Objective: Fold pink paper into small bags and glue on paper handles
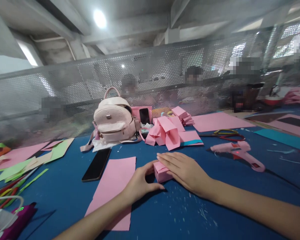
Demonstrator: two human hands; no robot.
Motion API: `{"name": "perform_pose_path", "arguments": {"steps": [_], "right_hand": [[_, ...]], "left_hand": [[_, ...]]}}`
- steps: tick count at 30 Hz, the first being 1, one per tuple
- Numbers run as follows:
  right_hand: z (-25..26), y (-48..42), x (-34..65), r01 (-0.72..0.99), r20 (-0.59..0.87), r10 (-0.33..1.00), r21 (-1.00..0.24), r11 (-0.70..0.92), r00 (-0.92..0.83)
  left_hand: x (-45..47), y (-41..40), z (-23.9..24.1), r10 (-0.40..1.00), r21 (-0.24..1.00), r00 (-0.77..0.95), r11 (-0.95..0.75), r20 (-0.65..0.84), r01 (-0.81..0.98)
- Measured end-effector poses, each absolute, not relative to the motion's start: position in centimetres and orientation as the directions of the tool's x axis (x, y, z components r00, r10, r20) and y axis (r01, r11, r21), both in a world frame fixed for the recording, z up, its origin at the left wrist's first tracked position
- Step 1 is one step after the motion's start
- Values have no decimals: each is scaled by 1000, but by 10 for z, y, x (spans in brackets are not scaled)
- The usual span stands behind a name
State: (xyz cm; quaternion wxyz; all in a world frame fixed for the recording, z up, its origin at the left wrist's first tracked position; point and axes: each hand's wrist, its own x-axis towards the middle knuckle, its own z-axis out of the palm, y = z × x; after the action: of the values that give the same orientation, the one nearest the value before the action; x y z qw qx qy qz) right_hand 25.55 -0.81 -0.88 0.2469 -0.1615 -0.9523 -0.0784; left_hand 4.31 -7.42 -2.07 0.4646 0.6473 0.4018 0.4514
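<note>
A small pink paper box (162,174) sits on the blue table between my two hands. From the left, my left hand (142,181) curves around it, index finger at the far side and thumb at the near side; a gap shows between palm and box. Over its top and right side lies my right hand (181,170), fingers long and close together, hiding much of the box. A flap edge shows on the top. Partly under my left forearm is a flat sheet of pink paper (115,176).
Left of the sheet lies a black phone (97,165). Beyond stand a pale pink backpack (114,120) and folded pink paper pieces (166,131). Right are scissors (230,135) and a corded pink glue gun (236,150). A perforated metal screen (155,71) crosses behind, with people beyond.
</note>
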Motion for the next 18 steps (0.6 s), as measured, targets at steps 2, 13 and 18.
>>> {"name": "perform_pose_path", "arguments": {"steps": [2, 13, 18], "right_hand": [[-10, -9, 254, 333, 501, 232, 122, 935, -834], [-16, -12, 251, 342, 449, 236, 171, 924, -862], [-12, -12, 253, 358, 471, 252, 151, 921, -845]], "left_hand": [[43, -75, -21, 936, 959, 279, -256, 216, 118], [49, -79, -18, 938, 924, 222, -315, 268, 215], [48, -78, -18, 946, 908, 193, -309, 261, 283]]}}
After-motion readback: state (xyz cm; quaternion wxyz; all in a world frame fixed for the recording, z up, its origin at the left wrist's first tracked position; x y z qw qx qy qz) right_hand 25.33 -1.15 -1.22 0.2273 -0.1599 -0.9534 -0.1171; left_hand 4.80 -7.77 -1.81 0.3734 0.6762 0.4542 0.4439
